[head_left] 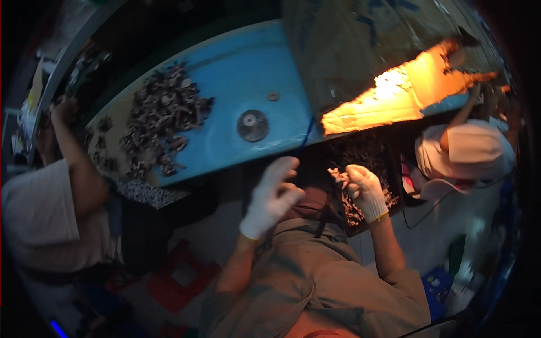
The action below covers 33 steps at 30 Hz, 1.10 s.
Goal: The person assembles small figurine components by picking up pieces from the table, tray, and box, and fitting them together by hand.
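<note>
My left hand (273,200), in a white knit glove with a yellow cuff edge, hovers in front of my body near the table's edge. Its fingers are apart and nothing shows between them. My right hand (364,190), gloved the same way, is closed on a few small copper-coloured parts (338,178) that stick out past its fingertips; their exact kind is too small to tell. Beneath it stands a dark box (352,231) holding many similar parts, partly hidden by the hand.
A blue-topped table (225,62) carries a large heap of dark metal parts (163,112), a grey disc (252,125) and a small round piece (273,96). Brightly lit cardboard (366,107) stands right. Co-workers sit left (45,208) and right (468,149). A red stool (180,276) is lower left.
</note>
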Each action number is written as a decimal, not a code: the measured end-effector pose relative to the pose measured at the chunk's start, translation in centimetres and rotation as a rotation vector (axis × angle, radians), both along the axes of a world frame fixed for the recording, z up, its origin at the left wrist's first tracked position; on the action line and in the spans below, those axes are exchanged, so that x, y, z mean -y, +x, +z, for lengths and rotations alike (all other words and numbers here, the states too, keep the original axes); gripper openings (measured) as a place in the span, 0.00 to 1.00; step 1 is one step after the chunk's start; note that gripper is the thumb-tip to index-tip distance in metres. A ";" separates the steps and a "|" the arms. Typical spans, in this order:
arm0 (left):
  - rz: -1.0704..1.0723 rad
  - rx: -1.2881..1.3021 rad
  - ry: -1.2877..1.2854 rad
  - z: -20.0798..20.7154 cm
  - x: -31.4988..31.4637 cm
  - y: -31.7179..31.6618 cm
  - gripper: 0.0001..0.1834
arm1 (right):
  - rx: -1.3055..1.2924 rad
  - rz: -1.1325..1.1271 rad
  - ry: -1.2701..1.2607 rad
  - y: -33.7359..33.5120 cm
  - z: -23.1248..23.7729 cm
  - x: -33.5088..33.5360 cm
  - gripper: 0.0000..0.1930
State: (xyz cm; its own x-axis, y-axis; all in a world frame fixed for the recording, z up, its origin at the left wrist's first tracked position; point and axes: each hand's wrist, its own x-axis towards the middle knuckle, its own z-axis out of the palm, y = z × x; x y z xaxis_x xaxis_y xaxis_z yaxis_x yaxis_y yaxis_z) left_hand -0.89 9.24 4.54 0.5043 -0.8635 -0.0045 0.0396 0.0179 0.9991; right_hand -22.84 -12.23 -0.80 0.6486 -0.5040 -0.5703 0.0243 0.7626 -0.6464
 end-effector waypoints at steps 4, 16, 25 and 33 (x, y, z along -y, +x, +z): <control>-0.002 0.114 0.002 -1.6 -0.1 -0.1 0.27 | 0.019 0.224 0.115 8.2 4.1 -4.4 0.13; 0.476 -0.111 0.003 2.4 1.0 5.5 0.21 | -0.250 0.658 -1.347 20.6 11.3 -3.4 0.28; 0.321 0.220 0.229 0.7 2.7 13.3 0.19 | -0.378 0.649 -1.770 28.3 10.3 -3.2 0.23; 0.297 0.232 0.103 -1.7 4.9 11.5 0.15 | -0.733 0.983 -2.062 28.1 11.9 -2.9 0.18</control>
